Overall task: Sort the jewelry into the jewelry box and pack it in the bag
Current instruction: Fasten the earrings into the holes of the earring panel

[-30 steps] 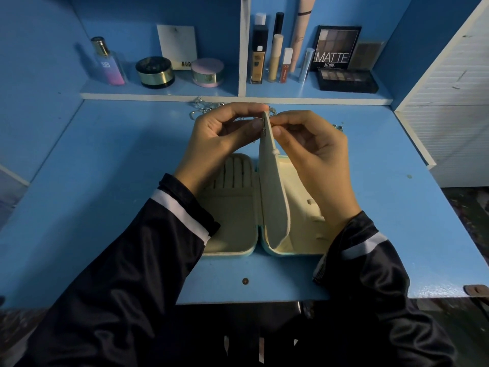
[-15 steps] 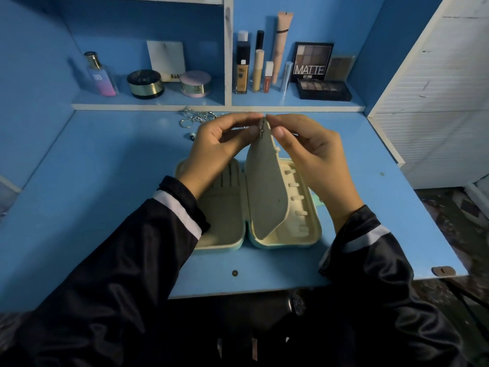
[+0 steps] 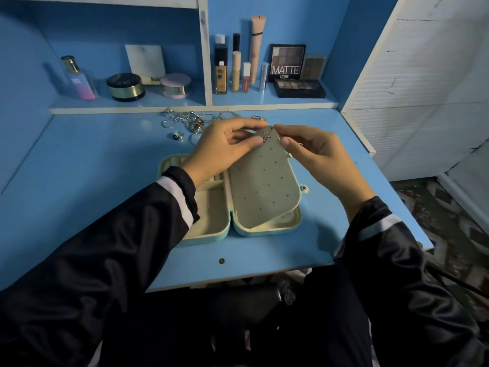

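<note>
A cream and mint jewelry box (image 3: 209,234) lies open on the blue desk. Its holed earring panel (image 3: 264,186) leans to the right over the right half. A small star-shaped earring (image 3: 265,135) sits at the panel's top edge. My left hand (image 3: 222,149) pinches at the earring from the left, thumb in front. My right hand (image 3: 317,154) pinches the panel's top edge from the right. A heap of silver rings and chains (image 3: 193,120) lies behind the box, with one ring (image 3: 176,136) apart from it. No bag is in view.
A low shelf behind holds a perfume bottle (image 3: 78,79), round jars (image 3: 125,87), tubes and a MATTE palette (image 3: 288,62). A white slatted door (image 3: 423,88) stands at the right. The desk's front edge (image 3: 238,276) is close to my body.
The panel has swung from upright down toward the right, so its holed face shows. Both hands stayed at its top edge. The view pulled back and the jewelry heap came into sight.
</note>
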`<act>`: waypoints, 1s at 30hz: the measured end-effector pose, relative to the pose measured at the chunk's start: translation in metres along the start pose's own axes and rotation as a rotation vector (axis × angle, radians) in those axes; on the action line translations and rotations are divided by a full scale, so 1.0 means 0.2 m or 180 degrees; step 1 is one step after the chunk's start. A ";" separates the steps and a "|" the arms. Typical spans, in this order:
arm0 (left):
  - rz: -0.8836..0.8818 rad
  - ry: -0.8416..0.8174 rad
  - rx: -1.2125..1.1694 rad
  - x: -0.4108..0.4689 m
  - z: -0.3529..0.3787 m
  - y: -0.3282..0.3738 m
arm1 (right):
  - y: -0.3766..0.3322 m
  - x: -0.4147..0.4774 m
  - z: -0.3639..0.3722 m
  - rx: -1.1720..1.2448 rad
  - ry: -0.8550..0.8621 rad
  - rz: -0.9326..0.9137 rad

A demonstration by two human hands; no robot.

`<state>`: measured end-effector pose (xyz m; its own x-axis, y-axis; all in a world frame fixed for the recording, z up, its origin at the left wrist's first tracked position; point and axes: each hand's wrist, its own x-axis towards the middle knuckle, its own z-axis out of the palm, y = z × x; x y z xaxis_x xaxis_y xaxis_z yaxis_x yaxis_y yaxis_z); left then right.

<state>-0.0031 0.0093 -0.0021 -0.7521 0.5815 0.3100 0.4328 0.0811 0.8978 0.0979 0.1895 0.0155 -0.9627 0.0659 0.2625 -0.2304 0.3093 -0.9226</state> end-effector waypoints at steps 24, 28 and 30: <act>0.0434 -0.0847 0.1932 0.08 0.04 -0.08 | 0.23 -0.07 -0.01 -0.1967 0.0065 -0.0325; 0.0203 -0.0996 0.1977 0.15 0.01 -0.06 | 0.26 -0.02 -0.06 -0.2050 0.0131 -0.0209; 0.0147 -0.0969 0.2041 0.21 0.00 -0.08 | 0.29 0.01 -0.09 -0.2054 0.0300 -0.0133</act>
<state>-0.0415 0.0317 -0.0033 -0.5942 0.7886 0.1582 0.7384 0.4569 0.4960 0.0847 0.2247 -0.0321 -0.9314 0.1154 0.3452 -0.1076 0.8188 -0.5639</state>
